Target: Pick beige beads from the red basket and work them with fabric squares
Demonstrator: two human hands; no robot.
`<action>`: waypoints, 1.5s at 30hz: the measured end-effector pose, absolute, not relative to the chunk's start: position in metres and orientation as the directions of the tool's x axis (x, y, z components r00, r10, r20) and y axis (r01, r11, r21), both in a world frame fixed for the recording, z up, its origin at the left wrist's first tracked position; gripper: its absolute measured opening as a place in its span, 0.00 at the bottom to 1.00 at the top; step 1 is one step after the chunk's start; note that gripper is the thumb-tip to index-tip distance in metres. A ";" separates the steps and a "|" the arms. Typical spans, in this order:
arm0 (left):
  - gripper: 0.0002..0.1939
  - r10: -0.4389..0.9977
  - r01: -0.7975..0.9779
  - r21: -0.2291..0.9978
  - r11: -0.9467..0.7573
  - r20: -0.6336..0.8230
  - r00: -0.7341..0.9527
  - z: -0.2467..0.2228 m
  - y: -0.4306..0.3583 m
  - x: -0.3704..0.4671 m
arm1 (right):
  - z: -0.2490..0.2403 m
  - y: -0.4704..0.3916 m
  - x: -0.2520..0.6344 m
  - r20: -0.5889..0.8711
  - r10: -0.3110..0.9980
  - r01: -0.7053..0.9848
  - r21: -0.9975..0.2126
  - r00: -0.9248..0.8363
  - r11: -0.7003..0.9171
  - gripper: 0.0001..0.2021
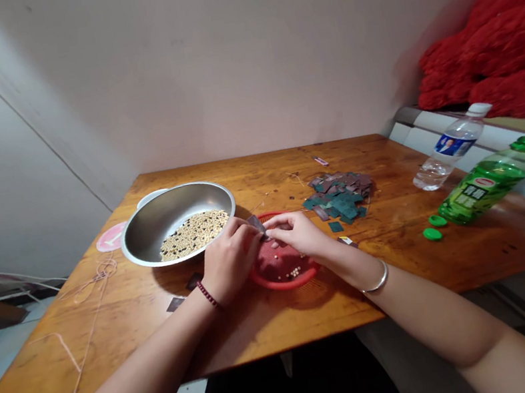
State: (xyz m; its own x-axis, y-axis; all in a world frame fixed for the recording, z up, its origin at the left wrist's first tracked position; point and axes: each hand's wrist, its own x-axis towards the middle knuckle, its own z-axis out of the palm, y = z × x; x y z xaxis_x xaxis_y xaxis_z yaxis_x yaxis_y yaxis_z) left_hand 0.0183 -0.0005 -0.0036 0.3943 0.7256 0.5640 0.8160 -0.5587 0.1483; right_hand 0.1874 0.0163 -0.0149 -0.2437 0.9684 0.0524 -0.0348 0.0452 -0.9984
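My left hand (233, 256), with a string of dark red beads at the wrist, is closed on a small dark square piece (256, 224). The fingertips of my right hand (296, 234) are pinched together against the same piece; a silvery bangle circles that wrist. Both hands meet over a red plastic basket (278, 284) with a few pale beads (295, 273) in it. To the left stands a wide steel bowl (146, 230) with many pale and dark bean-like beads (194, 233) at its bottom. My fingers partly hide the piece.
A pile of dark green and brown square pieces (341, 196) lies behind the basket to the right. A water bottle (451, 146), a green drink bottle (488, 184) and green caps (432, 233) are at the right. Loose string (103, 272) lies on the wooden table (134, 334) at the left.
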 end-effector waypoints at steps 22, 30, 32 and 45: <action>0.10 0.703 0.803 0.119 -0.584 0.568 0.427 -0.005 0.002 0.016 | -0.015 0.017 0.187 0.044 0.966 -0.025 -0.999 -0.254 0.039 0.09; 0.10 0.697 0.780 0.131 -0.611 0.556 0.453 -0.004 0.001 0.017 | -0.015 0.016 0.187 0.047 0.967 -0.030 -0.999 -0.252 0.040 0.09; 0.10 0.709 0.796 0.129 -0.592 0.553 0.437 -0.005 0.001 0.017 | -0.014 0.016 0.187 0.041 0.967 -0.041 -0.999 -0.252 0.031 0.09; 0.10 0.734 0.825 0.148 -0.545 0.560 0.385 -0.005 0.001 0.018 | -0.016 0.017 0.187 0.057 0.966 -0.039 -0.998 -0.253 0.049 0.10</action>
State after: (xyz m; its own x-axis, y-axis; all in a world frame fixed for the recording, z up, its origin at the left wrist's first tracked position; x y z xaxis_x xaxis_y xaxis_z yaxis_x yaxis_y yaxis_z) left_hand 0.0180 0.0011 -0.0050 0.3845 0.7339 0.5599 0.8250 -0.5453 0.1482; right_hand 0.1870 0.0167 -0.0157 -0.2535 0.9656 0.0572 -0.0388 0.0490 -0.9980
